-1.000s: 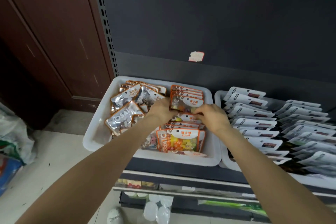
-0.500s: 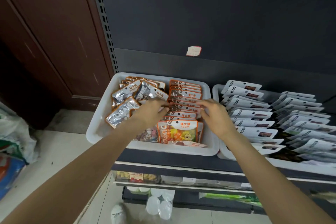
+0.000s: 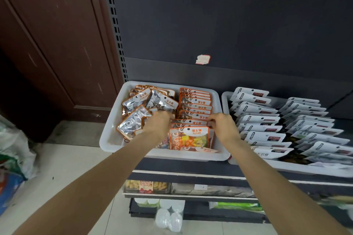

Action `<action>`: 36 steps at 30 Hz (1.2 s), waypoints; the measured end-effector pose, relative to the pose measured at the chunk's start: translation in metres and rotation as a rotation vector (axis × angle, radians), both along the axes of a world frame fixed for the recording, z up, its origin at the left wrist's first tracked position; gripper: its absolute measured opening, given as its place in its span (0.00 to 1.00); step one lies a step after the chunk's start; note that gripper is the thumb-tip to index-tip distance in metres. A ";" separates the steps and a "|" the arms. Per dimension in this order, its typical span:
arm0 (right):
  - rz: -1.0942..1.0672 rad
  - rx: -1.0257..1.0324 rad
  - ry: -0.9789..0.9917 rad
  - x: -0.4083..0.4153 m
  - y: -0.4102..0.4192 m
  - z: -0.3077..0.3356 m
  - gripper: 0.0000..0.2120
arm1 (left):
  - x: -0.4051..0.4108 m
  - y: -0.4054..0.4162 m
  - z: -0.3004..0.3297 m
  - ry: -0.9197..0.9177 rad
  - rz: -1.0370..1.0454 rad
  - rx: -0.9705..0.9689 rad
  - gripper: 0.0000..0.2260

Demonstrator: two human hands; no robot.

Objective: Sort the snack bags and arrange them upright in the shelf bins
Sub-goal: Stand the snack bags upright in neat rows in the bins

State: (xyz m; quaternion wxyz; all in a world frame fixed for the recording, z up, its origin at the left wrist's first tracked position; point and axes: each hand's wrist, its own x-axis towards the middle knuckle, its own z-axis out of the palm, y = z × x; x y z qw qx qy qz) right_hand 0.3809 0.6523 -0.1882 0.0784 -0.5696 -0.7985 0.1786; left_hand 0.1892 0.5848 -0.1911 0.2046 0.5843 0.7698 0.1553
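A white bin (image 3: 111, 135) on the shelf holds two kinds of snack bags. Orange-trimmed sugar candy bags (image 3: 194, 108) stand in a row on its right side, the front one (image 3: 191, 137) showing coloured sweets. Silver stone-candy bags (image 3: 133, 120) lie jumbled on the left side. My left hand (image 3: 157, 122) has its fingers curled down at the left edge of the orange row. At the row's right edge my right hand (image 3: 221, 124) pinches the bag tops. Both hands bracket the front bags; the fingertips are hidden behind them.
A second white bin (image 3: 226, 99) to the right holds rows of white-topped bags (image 3: 261, 120). The dark shelf back panel (image 3: 229, 25) rises behind. Lower shelves (image 3: 191, 189) carry more goods. A brown wooden door (image 3: 47, 44) and sacks (image 3: 13, 149) are at the left.
Both hands have drawn back from the middle of the orange row to its front bags, and the row now stands more even. The view shifted slightly.
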 end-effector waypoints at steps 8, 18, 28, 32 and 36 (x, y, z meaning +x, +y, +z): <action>0.004 0.125 0.085 0.003 -0.008 0.007 0.13 | 0.007 -0.001 0.003 -0.310 -0.036 -0.024 0.14; 0.067 0.011 0.291 0.007 -0.030 0.017 0.15 | -0.022 -0.020 0.004 -0.332 -0.127 0.002 0.13; 0.058 0.067 -0.093 0.022 -0.037 0.002 0.09 | -0.010 -0.032 0.004 -0.079 -0.358 0.111 0.14; 0.150 -0.016 -0.018 0.031 -0.047 0.008 0.11 | 0.001 -0.034 0.004 -0.166 -0.405 0.076 0.15; 0.030 0.026 0.185 0.024 -0.040 0.018 0.11 | 0.009 -0.030 0.007 -0.124 -0.353 0.121 0.10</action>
